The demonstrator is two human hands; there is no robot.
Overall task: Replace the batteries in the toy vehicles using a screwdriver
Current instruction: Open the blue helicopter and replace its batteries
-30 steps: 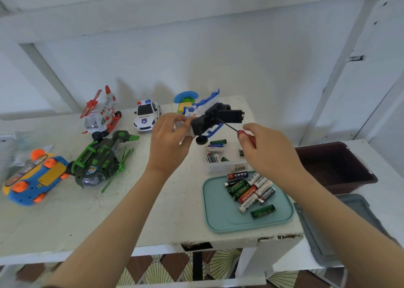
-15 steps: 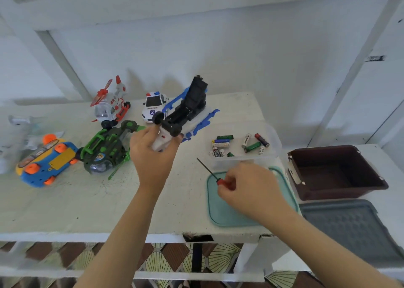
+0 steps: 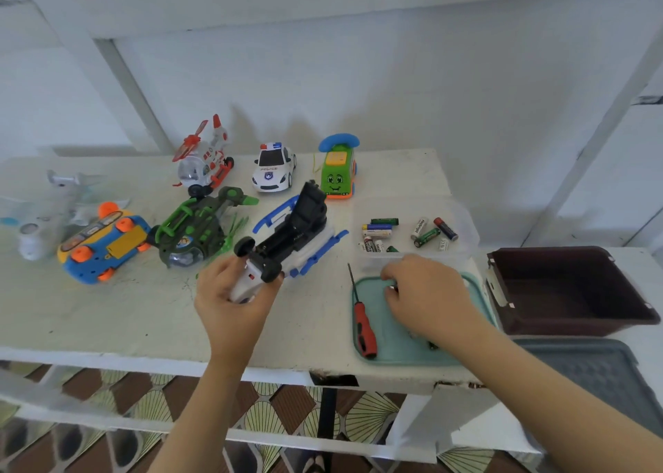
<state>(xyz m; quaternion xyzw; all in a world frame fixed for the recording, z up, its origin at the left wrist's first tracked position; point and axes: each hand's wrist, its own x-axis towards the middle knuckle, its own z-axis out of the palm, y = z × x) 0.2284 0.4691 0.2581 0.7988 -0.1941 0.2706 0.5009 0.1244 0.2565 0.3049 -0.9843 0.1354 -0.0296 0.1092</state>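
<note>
as a person stands over a worn white table (image 3: 143, 314), the left hand (image 3: 233, 293) grips a white and blue toy vehicle (image 3: 290, 235) by its nose, fingers and thumb wrapped round it, the toy turned belly up with its black underside and wheels showing and its tail lying on the tabletop; the right hand (image 3: 427, 300) hangs palm down over a teal tray (image 3: 387, 350) at the table's near right corner, fingers curled toward the tray, though whether they pinch anything cannot be told from here; a red-handled screwdriver (image 3: 363, 325) lies loose along the tray's left edge, its thin shaft pointing away from the person, near the right hand but apart from it; just behind the tray a clear box (image 3: 462, 217) holds loose batteries (image 3: 427, 237); along the back stand a red and white helicopter (image 3: 202, 160), a police car (image 3: 273, 171) and a green smiling bus (image 3: 338, 174), with a dark green helicopter (image 3: 193, 232) and a blue and orange toy (image 3: 102, 246) to the left; a brown bin (image 3: 570, 289) sits to the right, a grey lid (image 3: 602, 375) in front of it
</note>
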